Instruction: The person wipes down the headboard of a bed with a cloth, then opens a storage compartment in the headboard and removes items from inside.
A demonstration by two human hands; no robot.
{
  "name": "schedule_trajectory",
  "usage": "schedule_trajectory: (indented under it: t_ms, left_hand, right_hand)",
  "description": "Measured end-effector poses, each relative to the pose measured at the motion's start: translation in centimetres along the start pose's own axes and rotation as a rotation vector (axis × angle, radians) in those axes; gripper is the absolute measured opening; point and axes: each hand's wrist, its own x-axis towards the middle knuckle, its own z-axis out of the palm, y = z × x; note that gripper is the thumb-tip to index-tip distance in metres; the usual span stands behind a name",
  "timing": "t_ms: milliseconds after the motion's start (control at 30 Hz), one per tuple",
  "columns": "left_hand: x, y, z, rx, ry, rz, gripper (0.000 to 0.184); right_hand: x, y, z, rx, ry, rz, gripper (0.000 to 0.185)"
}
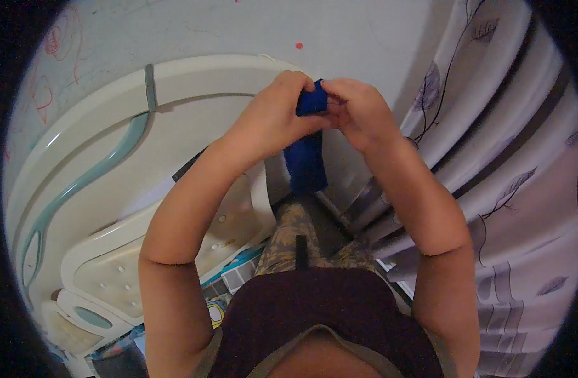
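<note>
- Far left: pale grey-white wall (113, 31) with red scribbles; a red dot marks it higher up, above the hands.
- Next: cream curved headboard (207, 66) with glossy teal trim (106, 160); a cream button-tufted panel (106, 283) sits low on it.
- Left hand (273, 113): raised in front of the headboard's right end, clamped on the cloth's upper part, thumb across its front.
- Centre: dark blue soft cloth strip (306, 167), held up between both hands at its upper part; lower length hangs down below them, above the camouflage-print trousers (289, 236). Can't tell whether the upper part is folded.
- Right hand (364, 113): close beside the left, thumb and fingers pinched on the cloth's upper right edge.
- Far right: pale lilac-grey draped curtain (528, 271) with dark leaf-and-stem print, beside the right forearm.
</note>
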Motion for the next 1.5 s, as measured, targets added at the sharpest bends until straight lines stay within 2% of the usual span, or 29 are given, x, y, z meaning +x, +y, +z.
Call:
schedule_trajectory:
  t_ms: [100,200,300,400,500,600,700,800,900,1033,1100,1167,1233,1267,1300,1333,1400,1433,1500]
  left_hand:
    - [-0.2,-0.6,-0.2,0.002,0.047,0.000,0.024]
    - [0.1,-1.1,-1.1,-0.108,0.061,-0.070,0.016]
    - [0.2,-1.1,-2.0,-0.196,0.011,-0.083,0.017]
    - [0.0,-0.5,-3.2,-0.315,-0.090,-0.154,0.017]
    - [0.2,-0.9,-3.9,-0.586,-0.119,-0.140,0.017]
    - [0.0,-1.3,-4.6,-0.700,-0.118,-0.134,0.019]
    - [-0.6,-1.8,-5.5,-0.841,-0.130,-0.179,0.020]
    - [-1.7,-3.4,-6.8,-0.902,-0.056,-0.212,0.020]
    - [-2.7,-5.4,-7.0,-1.043,0.033,-0.267,0.020]
    - [-4.2,-9.8,-3.7,-1.392,0.147,-0.413,0.026]
    - [-5.0,-10.4,-0.8,-1.567,0.235,-0.491,0.031]
    - [-7.0,-12.1,3.1,-1.893,0.128,-0.554,0.044]
    - [-8.3,-10.0,6.7,-2.049,0.039,-0.664,0.059]
    - [-9.0,-7.9,7.5,-2.107,-0.018,-0.669,0.060]
    - [-9.4,-6.0,8.1,-2.161,-0.072,-0.667,0.061]
    - [-9.7,-6.5,10.2,-2.139,-0.072,-0.523,0.066]
    - [-11.3,-9.7,13.3,-2.054,-0.041,-0.464,0.082]
    - [-11.6,-10.5,14.1,-2.032,-0.043,-0.547,0.097]
    - [-9.5,-8.0,11.3,-2.010,0.141,-0.479,0.082]
  right_hand:
    - [-0.8,-0.7,0.5,-0.130,-0.093,-0.046,0.023]
    - [-1.7,-1.8,1.1,-0.335,0.001,-0.005,0.028]
    - [-1.2,-0.2,-1.6,-0.487,0.135,-0.031,0.037]
    - [-1.3,4.4,-5.0,-0.396,0.084,0.108,0.050]
    - [-1.8,9.2,-5.5,-0.204,-0.260,0.285,0.059]
    - [-3.5,8.6,-2.4,0.220,-0.488,0.190,0.061]
    - [-4.6,7.3,-0.6,0.221,-0.163,0.230,0.052]
    - [-3.5,5.7,-2.2,-0.084,-0.083,0.169,0.044]
    - [-3.3,3.7,-2.6,-0.057,-0.075,0.059,0.038]
    - [-3.4,0.2,1.8,-0.176,0.129,0.121,0.035]
    - [-3.3,-1.1,3.4,-0.085,0.065,0.140,0.035]
    - [-2.8,-1.2,3.8,-0.020,0.017,0.161,0.034]
    - [-2.1,-0.4,3.3,0.017,-0.022,0.185,0.034]
    - [-2.1,-0.4,3.3,-0.005,0.001,0.195,0.033]
    - [-2.3,-0.4,3.3,-0.030,0.016,0.204,0.032]
    - [-2.1,-0.2,3.5,-0.051,0.010,0.213,0.031]
    - [-2.0,0.7,3.3,-0.032,-0.044,0.202,0.033]
    - [-2.8,0.1,3.2,-0.041,-0.087,0.201,0.034]
    - [-3.3,0.0,2.2,-0.112,-0.018,0.160,0.039]
